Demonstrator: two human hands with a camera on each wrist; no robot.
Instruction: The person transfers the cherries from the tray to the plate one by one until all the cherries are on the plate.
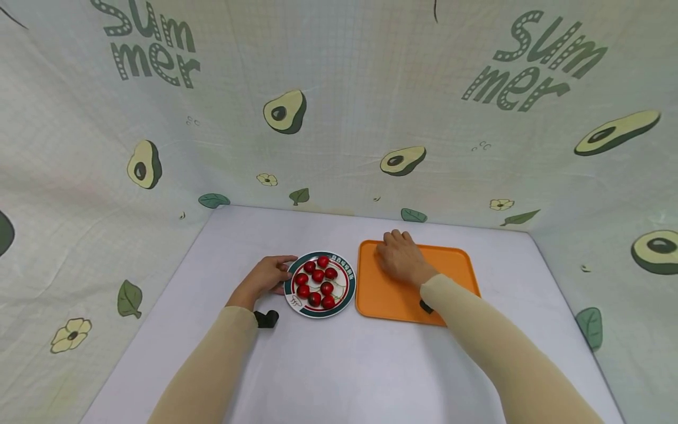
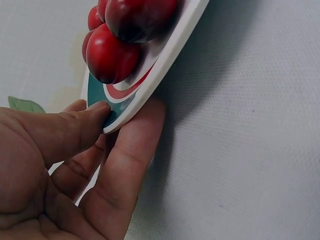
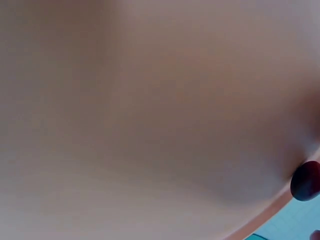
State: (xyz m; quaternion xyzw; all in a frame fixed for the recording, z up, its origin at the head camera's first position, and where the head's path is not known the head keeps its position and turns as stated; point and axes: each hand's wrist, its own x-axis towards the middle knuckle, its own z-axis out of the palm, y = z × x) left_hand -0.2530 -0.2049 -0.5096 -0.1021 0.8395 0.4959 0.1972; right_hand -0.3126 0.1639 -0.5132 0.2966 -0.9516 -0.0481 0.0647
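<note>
My left hand pinches the left rim of a round plate with a green and red border. In the left wrist view the thumb lies on top of the rim and fingers are under it, with the plate tilted in that view. Several red cherries sit on the plate. Over the left part of an orange tray is my right hand, its fingers curled. A dark red cherry shows at those fingers in the right wrist view, where the blurred hand fills most of the picture.
Both plate and tray are on a white table, side by side with a narrow gap. A hanging cloth printed with avocados and leaves encloses the back and sides of the table. Black wrist mounts sit by the sleeves.
</note>
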